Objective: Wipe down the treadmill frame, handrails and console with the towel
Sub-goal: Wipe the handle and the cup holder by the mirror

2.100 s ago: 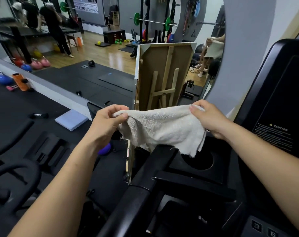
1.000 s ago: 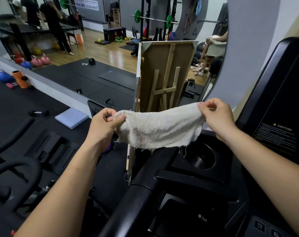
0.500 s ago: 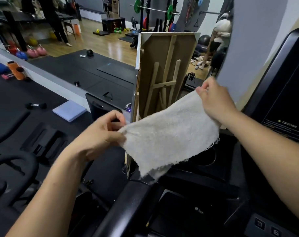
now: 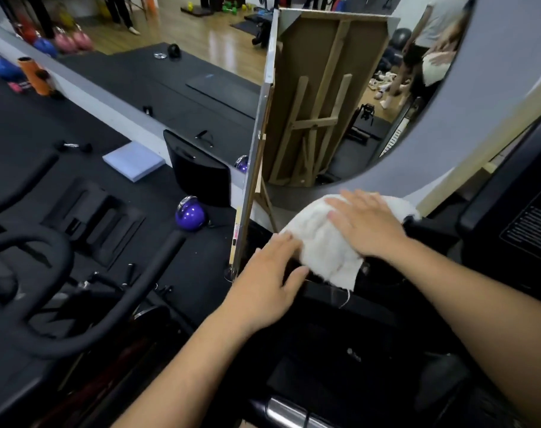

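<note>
The white towel (image 4: 323, 242) lies spread over the left top part of the black treadmill console (image 4: 349, 307), covering the cup holder area. My right hand (image 4: 366, 223) presses flat on the towel with straight fingers. My left hand (image 4: 269, 282) rests with straight fingers on the console edge, its fingertips at the towel's left border. The console's dark display panel (image 4: 516, 217) rises at the right. A chrome-ended handrail (image 4: 287, 412) shows at the bottom.
A wood-backed mirror panel (image 4: 312, 97) stands just beyond the console. A purple kettlebell (image 4: 188, 215), a pale foam pad (image 4: 133, 160) and black mats lie on the floor at left. An exercise bike's black handlebar (image 4: 46, 298) curves at lower left.
Both hands held the towel stretched in the air before; now it lies on the console, my right hand flat on it, my left released beside it. The view has tilted downward.
</note>
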